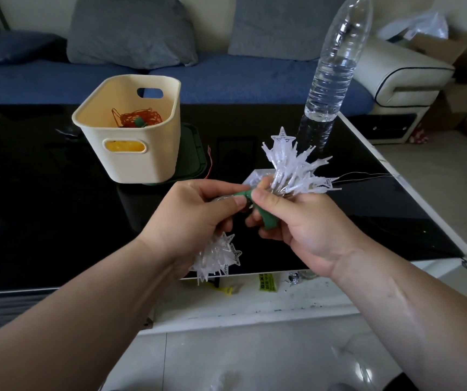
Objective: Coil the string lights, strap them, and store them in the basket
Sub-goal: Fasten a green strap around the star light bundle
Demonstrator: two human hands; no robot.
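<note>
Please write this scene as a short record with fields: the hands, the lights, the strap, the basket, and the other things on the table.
left hand: pinches one end of the green strap
right hand: grips the lights mid-bundle
lights: clear stars, bunched, not yet stored
strap: seems partly round the lights
basket: cream, on the table, holds an orange coil
bottle: clear, upright, right of the basket
</note>
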